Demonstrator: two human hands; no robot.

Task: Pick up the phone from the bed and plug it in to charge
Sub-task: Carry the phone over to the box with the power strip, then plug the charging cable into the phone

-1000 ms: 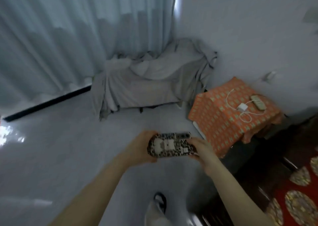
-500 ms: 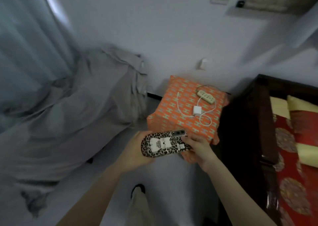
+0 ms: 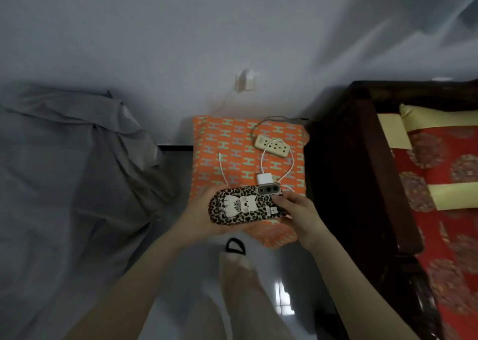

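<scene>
I hold the phone [image 3: 248,205], in a leopard-print case with a white cat figure, face down and lying sideways at mid frame. My left hand [image 3: 200,214] cups its left end from below. My right hand [image 3: 297,211] grips its right end, thumb beside the camera lenses. Just beyond the phone, a white charger block [image 3: 264,178] with a looping white cable [image 3: 222,169] lies on an orange patterned cloth [image 3: 227,148]. A cream power strip [image 3: 271,146] rests further back on the same cloth.
A dark wooden bed frame [image 3: 362,174] with red patterned bedding [image 3: 445,210] fills the right side. Grey draped fabric [image 3: 77,184] covers furniture on the left. A white wall plug [image 3: 245,82] sits on the wall above the cloth. My leg and sandal [image 3: 235,246] are below.
The view has swung right and closer to the orange cloth, which now lies straight ahead. Both hands still hold the phone, now right over the cloth's near edge.
</scene>
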